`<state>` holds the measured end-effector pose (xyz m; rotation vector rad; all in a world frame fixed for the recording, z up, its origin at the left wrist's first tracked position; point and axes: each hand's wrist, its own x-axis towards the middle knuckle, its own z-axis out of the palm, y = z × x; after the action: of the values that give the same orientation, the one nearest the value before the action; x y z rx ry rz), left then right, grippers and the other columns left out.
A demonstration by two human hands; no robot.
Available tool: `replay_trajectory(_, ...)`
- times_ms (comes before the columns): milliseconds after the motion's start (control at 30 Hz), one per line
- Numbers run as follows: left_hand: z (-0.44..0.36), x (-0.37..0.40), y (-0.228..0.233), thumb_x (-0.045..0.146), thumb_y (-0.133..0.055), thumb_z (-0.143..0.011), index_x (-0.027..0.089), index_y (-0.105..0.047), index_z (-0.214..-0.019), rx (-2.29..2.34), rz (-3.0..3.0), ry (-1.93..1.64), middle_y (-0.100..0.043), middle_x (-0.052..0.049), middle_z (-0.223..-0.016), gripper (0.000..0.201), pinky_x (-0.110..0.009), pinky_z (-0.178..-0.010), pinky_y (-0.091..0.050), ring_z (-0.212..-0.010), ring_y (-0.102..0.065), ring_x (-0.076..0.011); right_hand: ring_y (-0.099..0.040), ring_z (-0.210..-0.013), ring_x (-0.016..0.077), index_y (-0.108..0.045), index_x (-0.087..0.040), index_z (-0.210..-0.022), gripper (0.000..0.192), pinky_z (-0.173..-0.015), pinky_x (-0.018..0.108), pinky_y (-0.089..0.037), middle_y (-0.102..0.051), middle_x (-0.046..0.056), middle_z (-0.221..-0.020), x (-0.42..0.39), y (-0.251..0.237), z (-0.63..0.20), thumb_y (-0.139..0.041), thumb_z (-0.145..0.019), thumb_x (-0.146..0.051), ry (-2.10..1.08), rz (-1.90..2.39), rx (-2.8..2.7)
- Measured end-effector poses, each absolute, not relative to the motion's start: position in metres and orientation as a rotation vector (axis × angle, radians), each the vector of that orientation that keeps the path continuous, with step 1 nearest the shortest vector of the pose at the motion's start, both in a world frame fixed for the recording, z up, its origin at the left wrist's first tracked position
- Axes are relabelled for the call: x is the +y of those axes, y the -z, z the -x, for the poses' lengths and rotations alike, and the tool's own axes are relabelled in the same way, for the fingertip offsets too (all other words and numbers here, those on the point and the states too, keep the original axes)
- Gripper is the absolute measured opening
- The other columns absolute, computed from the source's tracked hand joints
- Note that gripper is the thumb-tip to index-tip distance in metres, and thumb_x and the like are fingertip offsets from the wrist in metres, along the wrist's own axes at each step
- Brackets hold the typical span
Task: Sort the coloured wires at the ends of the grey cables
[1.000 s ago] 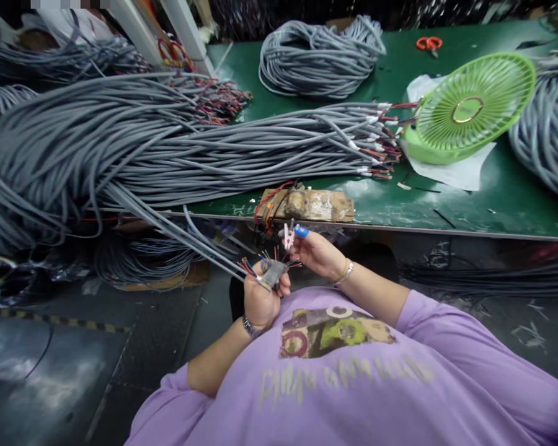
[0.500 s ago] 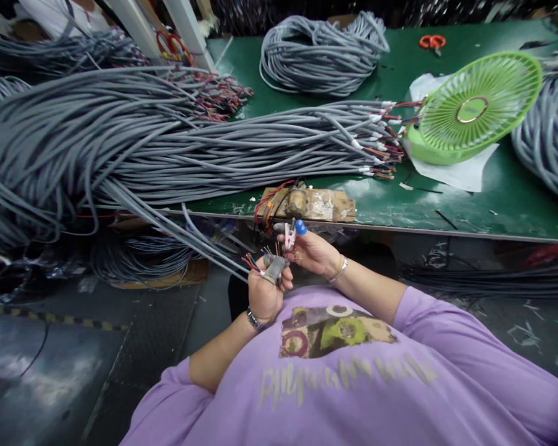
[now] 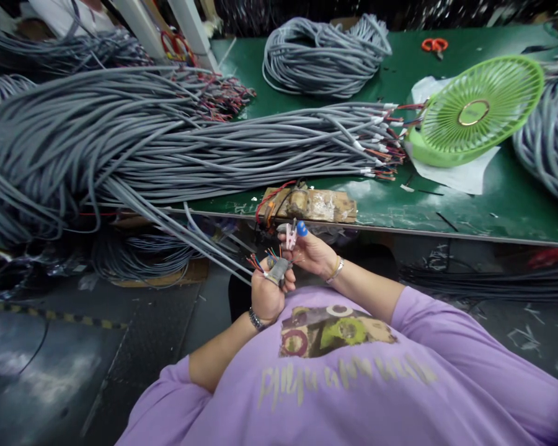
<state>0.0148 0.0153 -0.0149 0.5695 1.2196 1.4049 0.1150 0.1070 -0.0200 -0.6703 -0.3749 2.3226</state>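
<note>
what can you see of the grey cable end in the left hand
The grey cable end is a short bunch of grey-sheathed cables clenched in the left hand, just below the table edge. Thin red, blue and orange wires fan out from its tip. The cables run up and left to the big pile. The right hand, thumb capped blue, pinches near the wires.

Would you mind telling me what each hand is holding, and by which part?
Left hand grips the grey cable at its stripped end; right hand pinches a small tool by its lower part.

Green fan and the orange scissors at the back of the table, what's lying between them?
In the head view, only bare green table lies between the green fan and the orange scissors; white paper peeks out beside the fan.
</note>
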Motion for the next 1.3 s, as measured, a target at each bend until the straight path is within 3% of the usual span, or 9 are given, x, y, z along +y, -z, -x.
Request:
replay_trajectory(133, -0.013, 0.012, 0.014, 0.042, -0.071, -0.074, 0.016, -0.059, -0.074, 1.209, -0.586, -1.413, -0.060, 0.003, -0.052, 0.029, -0.016, -0.034, -0.034, -0.036, -0.050, -0.0066, -0.055, -0.059, 0.0094, -0.063, -0.017, -0.086, 0.045, -0.051, 0.020, -0.042, -0.067, 0.003, -0.081, 0.104, 0.023, -0.122, -0.058, -0.083, -0.061, -2.345, 0.637, -0.399)
replay_trajectory(333, -0.012, 0.006, 0.007, 0.039, -0.071, -0.074, 0.017, -0.059, -0.071, 1.202, -0.576, -1.466, -0.061, 0.002, -0.052, 0.026, -0.017, -0.035, -0.035, -0.036, -0.050, -0.0071, -0.055, -0.059, 0.0115, -0.062, -0.017, -0.087, 0.053, -0.051, 0.022, -0.043, -0.066, 0.004, -0.078, 0.110, 0.022, -0.130, -0.050, -0.084, -0.068, -2.380, 0.692, -0.501)
replay_trajectory(567, -0.012, 0.015, -0.002, 0.040, -0.071, -0.072, 0.017, -0.057, -0.070, 1.216, -0.580, -1.528, -0.060, 0.003, -0.052, 0.027, -0.016, -0.036, -0.034, -0.037, -0.049, -0.0061, -0.050, -0.056, 0.0083, -0.064, -0.016, -0.085, 0.028, -0.053, 0.020, -0.040, -0.061, -0.001, -0.067, 0.111, 0.017, -0.125, -0.065, -0.084, -0.043, -2.229, 0.701, -0.611)
replay_trajectory(800, -0.015, 0.019, 0.002, 0.038, -0.070, -0.073, 0.017, -0.057, -0.070, 1.218, -0.565, -1.525, -0.060, 0.003, -0.052, 0.025, -0.016, -0.036, -0.032, -0.036, -0.049, -0.0064, -0.050, -0.057, 0.0095, -0.065, -0.016, -0.081, 0.045, -0.054, 0.022, -0.040, -0.064, 0.002, -0.071, 0.110, 0.029, -0.120, -0.055, -0.087, -0.059, -2.165, 0.723, -0.576)
replay_trajectory(1067, -0.018, 0.021, 0.004, 0.040, -0.070, -0.073, 0.017, -0.055, -0.069, 1.223, -0.551, -1.505, -0.060, 0.003, -0.052, 0.029, -0.016, -0.036, -0.032, -0.037, -0.049, -0.0062, -0.043, -0.053, 0.0073, -0.062, -0.015, -0.079, 0.041, -0.052, 0.021, -0.038, -0.065, 0.002, -0.078, 0.112, 0.023, -0.115, -0.060, -0.085, -0.055, -2.351, 0.634, -0.370)
replay_trajectory(1300, -0.017, 0.021, 0.009, 0.040, -0.069, -0.073, 0.017, -0.055, -0.071, 1.226, -0.519, -1.496, -0.059, 0.003, -0.052, 0.027, -0.016, -0.036, -0.032, -0.037, -0.050, -0.0066, -0.051, -0.056, 0.0078, -0.064, -0.015, -0.080, 0.035, -0.054, 0.020, -0.041, -0.065, 0.001, -0.072, 0.116, 0.031, -0.109, -0.062, -0.086, -0.048, -2.289, 0.624, -0.269)
